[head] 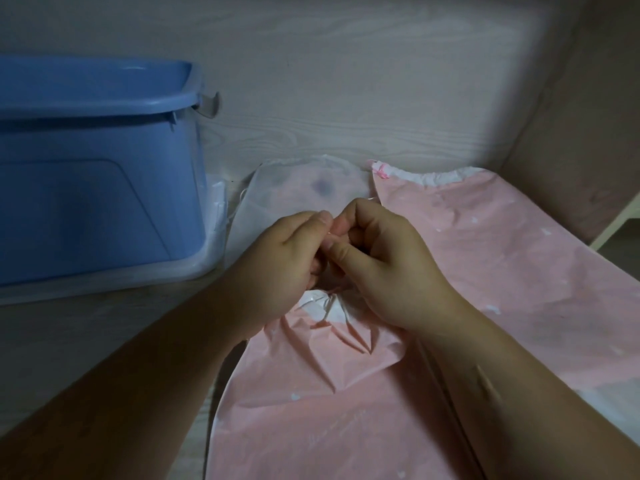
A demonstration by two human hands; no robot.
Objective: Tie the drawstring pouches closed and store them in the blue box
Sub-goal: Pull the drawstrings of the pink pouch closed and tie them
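Note:
A pink drawstring pouch lies in front of me, its white-lined mouth gathered tight just under my hands. My left hand and my right hand meet above that mouth, fingertips pinching the thin drawstring between them; the string itself is barely visible. A second pink pouch lies flat to the right, its top open. A frosted translucent pouch lies behind my hands. The blue box stands at the left, open at the top.
The box sits on a clear plastic lid or tray. Pale wood-grain floor stretches behind. A brown furniture side rises at the right.

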